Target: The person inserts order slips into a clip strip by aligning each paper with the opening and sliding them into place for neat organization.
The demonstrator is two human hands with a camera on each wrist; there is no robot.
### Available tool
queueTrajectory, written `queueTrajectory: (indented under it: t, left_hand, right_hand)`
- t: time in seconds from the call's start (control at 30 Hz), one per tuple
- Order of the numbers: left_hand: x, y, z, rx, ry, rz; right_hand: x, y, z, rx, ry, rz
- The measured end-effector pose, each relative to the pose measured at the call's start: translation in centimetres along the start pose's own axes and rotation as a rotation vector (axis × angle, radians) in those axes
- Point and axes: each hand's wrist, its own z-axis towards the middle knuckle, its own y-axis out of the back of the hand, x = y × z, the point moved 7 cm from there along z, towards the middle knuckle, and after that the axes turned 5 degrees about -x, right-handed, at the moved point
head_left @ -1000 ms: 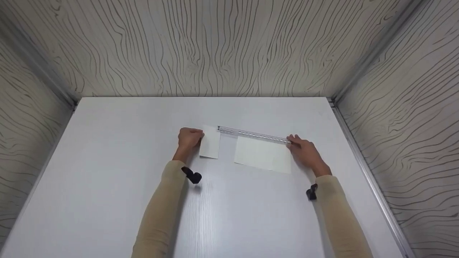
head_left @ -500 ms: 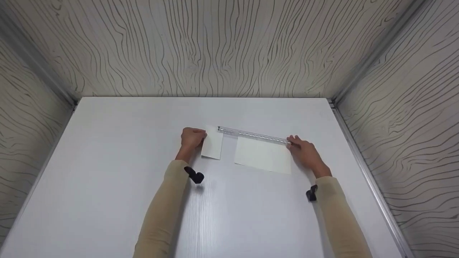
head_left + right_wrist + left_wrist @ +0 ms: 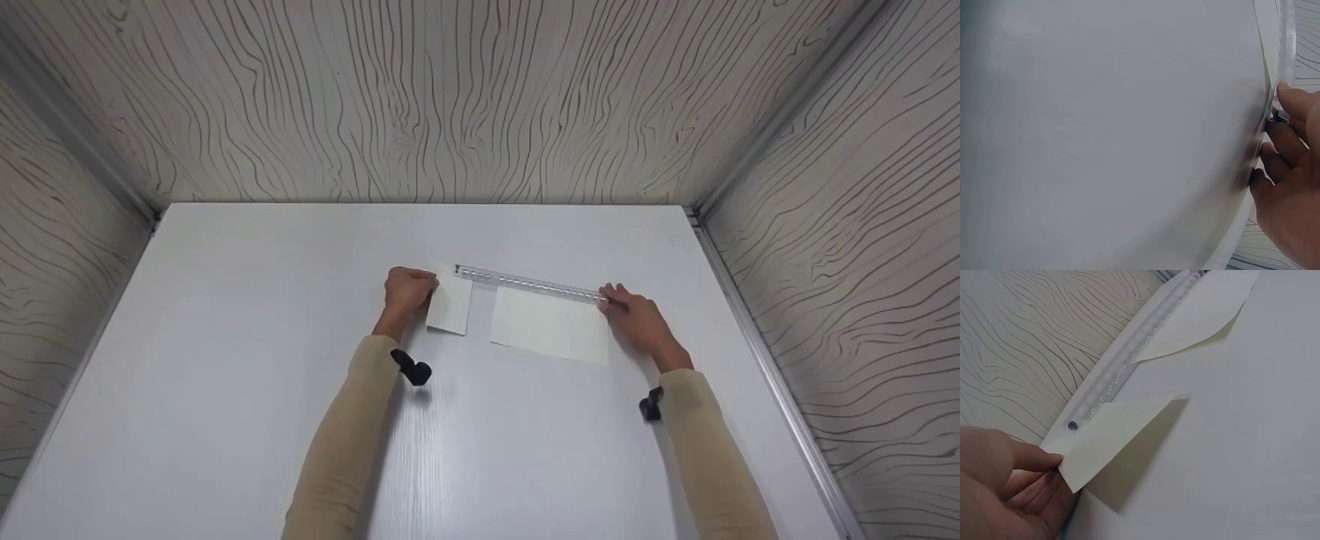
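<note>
My left hand (image 3: pixel 407 290) pinches the left edge of a small cream piece of paper (image 3: pixel 450 309) between thumb and fingers. In the left wrist view that small piece of paper (image 3: pixel 1112 439) tilts, its near edge raised and casting a shadow. Its top overlaps the left end of a clear plastic ruler (image 3: pixel 536 286). A larger cream sheet of paper (image 3: pixel 550 324) lies to the right, its upper edge along the ruler. At the far right end, my right hand (image 3: pixel 637 319) holds the ruler (image 3: pixel 1287 45) with thumb and fingers at the sheet's corner.
Everything is on a white table (image 3: pixel 225 360), with a wood-patterned wall (image 3: pixel 420 97) behind its far edge. Small black devices sit at both wrists, such as the black camera (image 3: pixel 415 370) at the left cuff. A narrow gap separates the two papers.
The left hand has slid the small piece of paper a little to the right, closer to the larger sheet and further along the ruler. Right hand, ruler and larger sheet stay in place.
</note>
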Motion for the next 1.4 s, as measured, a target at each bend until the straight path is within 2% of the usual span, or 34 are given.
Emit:
queueTrajectory:
  t: [0.13, 0.43, 0.7, 1.13, 1.4]
  left_hand:
    - [-0.1, -0.2, -0.1, -0.005, -0.017, 0.001]
    - [0.0, -0.6, -0.1, -0.007, 0.017, 0.007]
    - [-0.2, -0.9, -0.2, -0.014, -0.020, 0.031]
    - [-0.5, -1.4, -0.7, 0.003, -0.018, 0.032]
    - [-0.5, -1.8, -0.7, -0.009, -0.012, 0.045]
  right_hand:
    - [-0.2, -0.1, 0.2, 0.008, -0.011, 0.011]
    - [-0.1, -0.1, 0.1, 0.008, -0.015, 0.009]
    - [0.1, 0.0, 0.1, 0.002, 0.010, 0.012]
    - [0.2, 0.1, -0.1, 0.010, 0.003, 0.007]
    - [0.3, 0.0, -0.1, 0.006, 0.013, -0.004]
